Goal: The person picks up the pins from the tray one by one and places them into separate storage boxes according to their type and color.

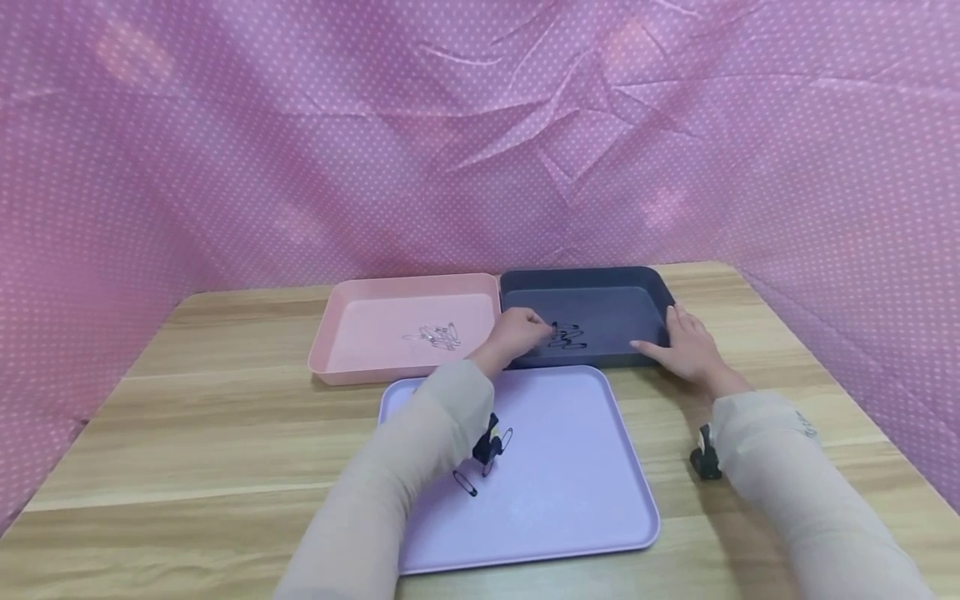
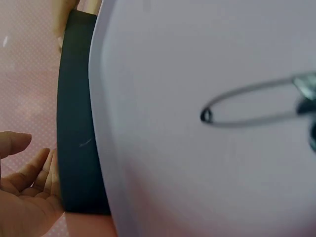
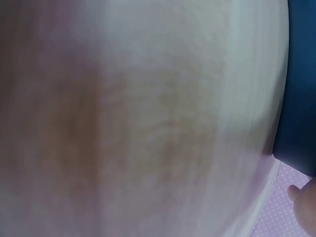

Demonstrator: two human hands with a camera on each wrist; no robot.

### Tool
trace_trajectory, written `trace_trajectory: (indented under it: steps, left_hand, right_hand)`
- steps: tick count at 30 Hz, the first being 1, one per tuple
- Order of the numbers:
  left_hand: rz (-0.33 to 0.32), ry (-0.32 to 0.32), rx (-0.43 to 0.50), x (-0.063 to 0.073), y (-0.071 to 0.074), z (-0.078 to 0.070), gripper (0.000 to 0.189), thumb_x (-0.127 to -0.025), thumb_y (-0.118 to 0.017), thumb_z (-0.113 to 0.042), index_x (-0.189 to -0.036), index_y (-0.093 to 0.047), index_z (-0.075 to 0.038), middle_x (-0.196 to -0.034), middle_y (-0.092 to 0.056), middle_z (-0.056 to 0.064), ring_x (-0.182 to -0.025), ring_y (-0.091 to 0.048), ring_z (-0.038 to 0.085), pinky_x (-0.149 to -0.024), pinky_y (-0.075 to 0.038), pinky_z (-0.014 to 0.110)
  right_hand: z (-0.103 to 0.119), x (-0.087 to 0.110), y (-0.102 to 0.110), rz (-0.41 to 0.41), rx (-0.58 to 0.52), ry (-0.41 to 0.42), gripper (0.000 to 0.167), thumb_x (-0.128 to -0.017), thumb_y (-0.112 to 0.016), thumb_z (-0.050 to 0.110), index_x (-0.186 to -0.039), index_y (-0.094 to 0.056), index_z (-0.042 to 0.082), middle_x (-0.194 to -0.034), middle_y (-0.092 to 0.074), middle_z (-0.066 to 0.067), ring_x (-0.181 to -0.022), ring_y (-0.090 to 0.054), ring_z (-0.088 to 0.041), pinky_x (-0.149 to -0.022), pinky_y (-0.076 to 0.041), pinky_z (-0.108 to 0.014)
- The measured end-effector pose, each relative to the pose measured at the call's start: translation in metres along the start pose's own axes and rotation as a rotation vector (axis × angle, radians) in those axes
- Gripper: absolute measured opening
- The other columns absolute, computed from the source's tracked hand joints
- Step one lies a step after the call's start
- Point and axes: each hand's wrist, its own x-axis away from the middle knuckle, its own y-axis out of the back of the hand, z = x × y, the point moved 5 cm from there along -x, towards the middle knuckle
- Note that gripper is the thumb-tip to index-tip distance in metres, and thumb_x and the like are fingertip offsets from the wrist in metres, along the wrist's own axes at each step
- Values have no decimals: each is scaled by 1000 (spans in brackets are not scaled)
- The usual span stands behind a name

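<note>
My left hand [image 1: 517,333] reaches over the near left part of the dark tray [image 1: 615,312], its fingertips beside several black safety pins [image 1: 572,344] lying there. In the left wrist view, a gap shows between the thumb and fingers of the left hand [image 2: 27,197], and no pin is visible in them. My right hand [image 1: 690,346] rests on the right rim of the dark tray, thumb and fingers spread. On the lilac tray [image 1: 555,500] lie a few safety pins [image 1: 465,483], partly hidden by the left wrist camera; one safety pin [image 2: 247,89] looms close in the left wrist view.
A pink tray [image 1: 375,333] holding several silver safety pins [image 1: 442,337] stands left of the dark tray. The lilac tray lies in front of both on a wooden table [image 1: 225,442]. A pink dotted curtain [image 1: 480,167] hangs behind and at the sides.
</note>
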Motion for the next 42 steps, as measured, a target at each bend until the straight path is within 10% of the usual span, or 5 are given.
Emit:
trace_trajectory:
  steps: [33,42]
  left_hand:
    - [148,-52,-23,59,37,27,13,-82,-56,-16,-85,-62,-5,-84,-60,2,-73,-52,14,-67,-44,25]
    - [274,-96,10,83,36,38,18,-79,-60,-13,-94,-61,-2,-85,-59,2,-74,-55,14,-68,-45,25]
  right_hand:
    - [4,2,3,-2,25,11,95,-83,-36,57,-127,-3,-20,-132,-1,-38,-121,-4,-49,-98,-5,-52]
    - [0,1,1,1,36,9,95,-83,-35,58,-128,-2,-19,-133,0,-37,-121,-3,-48,-98,-5,-52]
